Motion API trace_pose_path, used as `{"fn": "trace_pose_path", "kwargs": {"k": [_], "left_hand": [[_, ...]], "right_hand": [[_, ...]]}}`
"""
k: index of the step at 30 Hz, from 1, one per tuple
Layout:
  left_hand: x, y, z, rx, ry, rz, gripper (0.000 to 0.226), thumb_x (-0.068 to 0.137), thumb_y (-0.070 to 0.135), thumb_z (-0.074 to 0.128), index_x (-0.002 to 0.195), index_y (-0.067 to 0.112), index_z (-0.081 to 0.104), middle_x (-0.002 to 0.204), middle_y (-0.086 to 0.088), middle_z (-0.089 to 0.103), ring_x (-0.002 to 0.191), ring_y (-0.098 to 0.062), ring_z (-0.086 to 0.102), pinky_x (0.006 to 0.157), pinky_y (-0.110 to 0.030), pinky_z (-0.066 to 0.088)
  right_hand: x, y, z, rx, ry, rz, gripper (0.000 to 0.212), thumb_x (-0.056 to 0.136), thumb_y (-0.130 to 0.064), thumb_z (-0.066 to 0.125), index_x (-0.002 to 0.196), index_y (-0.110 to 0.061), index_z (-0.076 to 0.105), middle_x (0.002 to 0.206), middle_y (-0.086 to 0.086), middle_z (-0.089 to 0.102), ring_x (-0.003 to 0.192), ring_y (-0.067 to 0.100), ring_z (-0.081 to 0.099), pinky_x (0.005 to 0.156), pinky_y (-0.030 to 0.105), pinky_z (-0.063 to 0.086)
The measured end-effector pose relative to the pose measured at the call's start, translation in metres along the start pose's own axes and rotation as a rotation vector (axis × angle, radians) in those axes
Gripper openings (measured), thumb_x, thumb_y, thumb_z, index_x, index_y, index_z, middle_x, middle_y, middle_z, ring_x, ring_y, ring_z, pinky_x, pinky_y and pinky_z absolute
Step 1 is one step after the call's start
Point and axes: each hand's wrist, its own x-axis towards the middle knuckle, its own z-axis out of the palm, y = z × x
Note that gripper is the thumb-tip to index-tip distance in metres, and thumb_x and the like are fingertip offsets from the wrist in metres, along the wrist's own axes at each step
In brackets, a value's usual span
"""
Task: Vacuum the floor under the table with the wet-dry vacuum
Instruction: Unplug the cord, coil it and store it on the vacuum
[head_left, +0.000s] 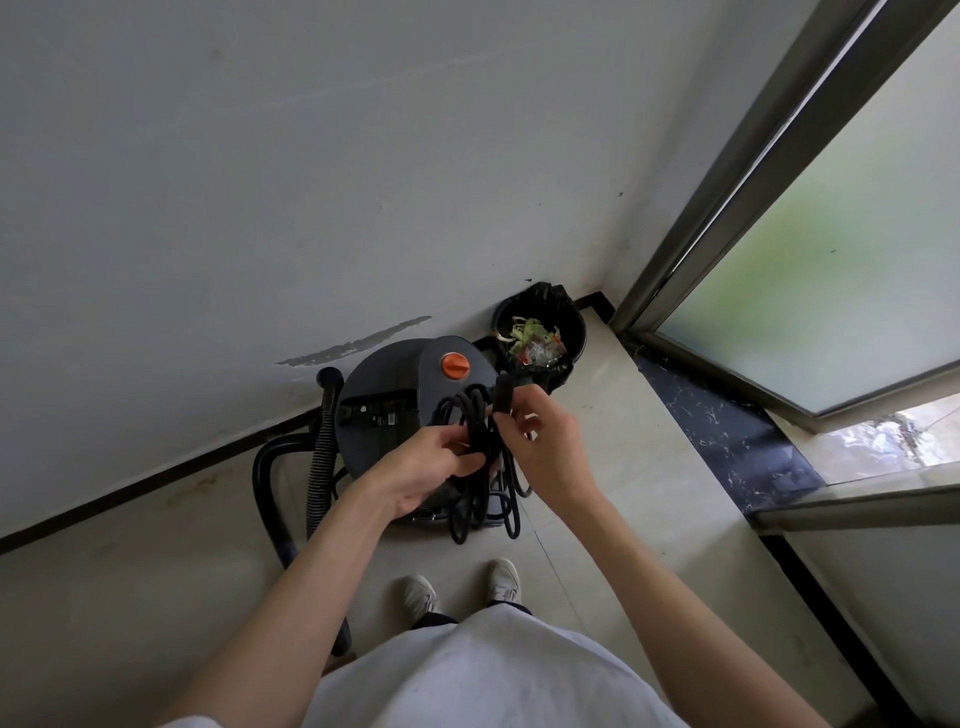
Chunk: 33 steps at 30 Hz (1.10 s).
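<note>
The wet-dry vacuum (387, 387), a grey drum with an orange knob (455, 366) on top, stands on the floor against the white wall. Its black ribbed hose (323, 447) curves down its left side to a black tube on the floor. Above the vacuum my left hand (423, 475) grips a bundle of coiled black power cord (475, 452), whose loops hang down in front of the drum. My right hand (545, 449) pinches the black plug end (503, 395) of the cord. No table is in view.
A black waste bin (569, 325) lined with a bag and holding scraps stands in the corner right of the vacuum. A frosted glass door (841, 249) with a metal frame is at the right over a dark threshold. My shoes (460, 592) stand on beige tiles.
</note>
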Motion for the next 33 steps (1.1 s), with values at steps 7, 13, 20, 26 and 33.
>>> {"fn": "trace_pose_path", "kwargs": {"k": [7,13,20,26,33], "left_hand": [[-0.009,-0.002,-0.01,0.178,-0.003,0.081,0.035,0.089,-0.011,0.05,0.1,0.019,0.065,0.098,-0.001,0.065,0.099,-0.015,0.059,0.092,-0.027,0.045],[-0.012,0.008,-0.01,0.56,0.432,0.306,0.022,0.085,0.012,0.067,0.106,0.017,0.072,0.096,0.001,0.071,0.084,-0.005,0.059,0.064,-0.006,0.039],[-0.01,0.003,-0.016,0.495,0.595,0.346,0.015,0.093,0.018,0.057,0.097,0.012,0.07,0.085,0.002,0.068,0.08,-0.011,0.062,0.061,-0.009,0.04],[-0.012,0.006,-0.015,-0.301,0.51,-0.002,0.025,0.096,0.026,0.052,0.085,0.013,0.07,0.077,-0.005,0.066,0.079,-0.018,0.062,0.073,-0.03,0.051],[-0.011,0.0,-0.013,-0.364,0.481,-0.044,0.016,0.088,0.0,0.058,0.087,0.011,0.069,0.091,-0.01,0.067,0.086,-0.02,0.063,0.078,-0.029,0.052]], "right_hand": [[0.01,-0.006,-0.007,0.104,-0.189,0.065,0.009,0.091,-0.006,0.059,0.086,-0.012,0.064,0.082,0.007,0.069,0.077,0.017,0.064,0.067,0.025,0.051],[0.012,-0.019,-0.007,0.329,-0.224,0.247,0.02,0.096,-0.01,0.052,0.082,-0.009,0.065,0.072,-0.005,0.06,0.056,-0.009,0.052,0.057,0.007,0.039],[0.02,-0.031,0.0,0.563,-0.243,0.408,0.027,0.098,-0.015,0.048,0.077,-0.009,0.063,0.062,0.002,0.043,0.053,0.01,0.039,0.051,0.018,0.041],[0.022,-0.029,0.01,0.699,-0.282,0.513,0.03,0.1,-0.019,0.046,0.074,-0.008,0.057,0.07,0.004,0.043,0.064,0.011,0.043,0.064,0.02,0.052],[0.014,-0.014,0.02,0.649,-0.332,0.532,0.03,0.098,-0.016,0.048,0.07,-0.008,0.058,0.071,0.008,0.044,0.075,0.02,0.048,0.069,0.022,0.052]]}}
